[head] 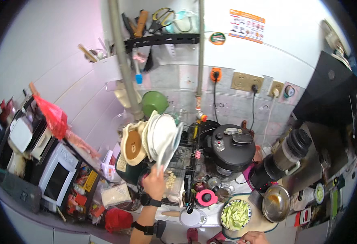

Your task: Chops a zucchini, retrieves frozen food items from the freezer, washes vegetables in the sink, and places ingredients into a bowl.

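My left hand (154, 182) reaches up to the dish rack and grips the lower edge of a white plate (165, 152), one of several white dishes standing on edge. A bear-shaped dish (133, 144) stands to their left. My right hand (253, 238) is at the bottom edge, partly cut off, near the rim of a cutting board (259, 224); whether it holds anything is hidden. Just above it on the board, a patterned bowl (223, 224) holds sliced green vegetable (235, 214). A steel bowl (276, 203) stands at the board's right side.
A black electric pressure cooker (232, 152) and a blender (283, 164) stand behind the board. A white kitchen scale (193, 217) and a pink-lidded jar (206, 198) lie between my hands. A metal pole (122, 58) rises beside the rack; a microwave (58, 175) is at left.
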`<action>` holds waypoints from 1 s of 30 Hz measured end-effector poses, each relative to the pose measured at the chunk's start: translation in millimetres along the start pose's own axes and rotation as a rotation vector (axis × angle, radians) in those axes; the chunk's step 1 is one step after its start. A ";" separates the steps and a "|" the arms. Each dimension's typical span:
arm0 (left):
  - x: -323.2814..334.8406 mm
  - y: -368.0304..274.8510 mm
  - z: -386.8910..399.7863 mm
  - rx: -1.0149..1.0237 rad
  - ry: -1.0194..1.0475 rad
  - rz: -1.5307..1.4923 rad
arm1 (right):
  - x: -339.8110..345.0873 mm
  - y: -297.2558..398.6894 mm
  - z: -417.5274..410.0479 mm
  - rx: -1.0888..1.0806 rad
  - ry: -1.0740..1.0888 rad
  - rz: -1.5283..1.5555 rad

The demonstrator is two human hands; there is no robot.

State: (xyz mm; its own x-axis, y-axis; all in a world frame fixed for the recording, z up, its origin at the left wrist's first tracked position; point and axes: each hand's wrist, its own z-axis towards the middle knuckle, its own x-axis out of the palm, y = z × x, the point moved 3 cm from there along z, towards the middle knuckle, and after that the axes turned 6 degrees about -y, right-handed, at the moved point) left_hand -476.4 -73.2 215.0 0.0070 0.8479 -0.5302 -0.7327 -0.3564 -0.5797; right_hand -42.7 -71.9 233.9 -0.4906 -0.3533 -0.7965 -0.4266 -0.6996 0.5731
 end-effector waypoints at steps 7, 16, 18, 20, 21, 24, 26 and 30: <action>0.2 -19.4 -4.1 0.046 -0.100 -0.086 | 8.4 -13.7 -11.1 0.064 -0.019 0.048; 10.5 -51.3 7.1 -0.032 -0.066 -0.042 | 5.8 -14.0 -4.0 0.015 -0.065 0.002; 18.1 -57.2 4.1 -0.036 -0.038 -0.012 | 5.0 -13.3 -4.7 0.020 -0.075 0.007; 27.4 -58.4 -1.0 -0.061 0.049 0.028 | 4.5 -11.8 -6.5 0.030 -0.085 0.012; 35.4 -57.8 -4.8 -0.057 0.053 0.022 | 3.1 -10.3 -7.1 0.037 -0.099 0.016; 56.0 -60.5 -18.2 0.013 0.069 0.052 | 2.4 -9.2 -12.6 0.049 -0.131 0.020; 55.0 -65.0 -21.0 -0.011 0.082 0.036 | 0.0 -8.8 -15.3 0.068 -0.147 0.017; 54.1 -59.7 -18.7 -0.055 0.079 -0.106 | -1.8 -10.2 -19.1 0.088 -0.153 0.010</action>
State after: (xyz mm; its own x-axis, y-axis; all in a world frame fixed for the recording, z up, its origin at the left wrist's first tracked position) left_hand -419.6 -13.3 209.4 0.1378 0.8493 -0.5096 -0.6863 -0.2891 -0.6674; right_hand -23.0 -76.0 225.8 -0.6021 -0.2573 -0.7558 -0.4827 -0.6368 0.6013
